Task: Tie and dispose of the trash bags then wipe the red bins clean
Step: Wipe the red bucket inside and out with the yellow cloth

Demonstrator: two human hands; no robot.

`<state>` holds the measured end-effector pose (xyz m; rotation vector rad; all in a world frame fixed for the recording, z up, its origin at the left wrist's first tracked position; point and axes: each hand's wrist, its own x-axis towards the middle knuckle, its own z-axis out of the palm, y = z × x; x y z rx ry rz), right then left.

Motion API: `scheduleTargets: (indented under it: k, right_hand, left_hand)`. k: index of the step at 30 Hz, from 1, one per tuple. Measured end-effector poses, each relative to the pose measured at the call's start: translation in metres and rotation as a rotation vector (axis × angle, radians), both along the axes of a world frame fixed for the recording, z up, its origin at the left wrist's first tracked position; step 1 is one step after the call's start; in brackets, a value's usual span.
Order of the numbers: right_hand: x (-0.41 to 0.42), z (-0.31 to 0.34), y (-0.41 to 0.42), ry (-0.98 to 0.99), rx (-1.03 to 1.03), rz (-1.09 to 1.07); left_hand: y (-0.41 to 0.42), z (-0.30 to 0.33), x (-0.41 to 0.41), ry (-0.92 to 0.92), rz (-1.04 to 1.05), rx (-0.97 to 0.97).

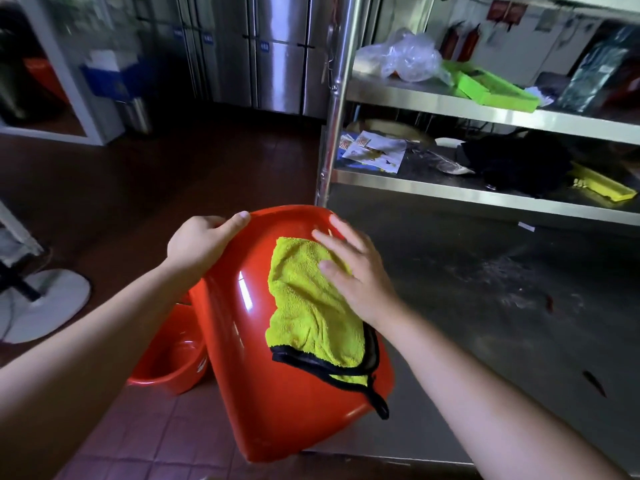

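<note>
Wiping is the step in hand: in the head view a red bin (294,341) lies tipped on its side over the tiled floor, the left hand (201,244) clamped on its far end and the right hand (356,275) spread flat, pressing a yellow-green cloth (311,313) against its glossy wall. Next, I judge, the cloth must sweep the rest of that wall, then the bin be turned, with a second red bin (169,358) waiting just beside it.

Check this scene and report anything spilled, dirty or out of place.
The steel counter beside the red bin is streaked with whitish residue and holds red scraps. Its lower shelf is cluttered with papers.
</note>
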<state>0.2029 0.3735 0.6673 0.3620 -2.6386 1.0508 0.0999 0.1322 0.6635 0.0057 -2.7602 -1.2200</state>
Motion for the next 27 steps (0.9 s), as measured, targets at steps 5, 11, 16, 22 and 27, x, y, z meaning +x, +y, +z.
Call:
scheduleTargets:
  k: [5, 11, 16, 22, 27]
  right_hand:
    - [-0.003, -0.007, 0.012, -0.128, 0.09, -0.115]
    - [-0.011, 0.005, 0.012, -0.112, -0.05, -0.22]
    - [-0.018, 0.013, 0.022, -0.226, 0.012, -0.228]
    - [-0.002, 0.001, 0.054, -0.257, 0.044, -0.337]
    - [0.022, -0.007, 0.071, -0.222, 0.043, -0.447]
  left_hand:
    - [0.0, 0.017, 0.01, 0.043, -0.012, 0.038]
    - [-0.007, 0.038, 0.018, 0.141, 0.016, 0.046]
    - [0.0, 0.051, 0.023, 0.197, -0.046, -0.003]
    - [0.032, 0.077, 0.016, 0.231, -0.457, -0.353]
    - [0.083, 0.071, 0.008, 0.634, -0.637, -0.562]
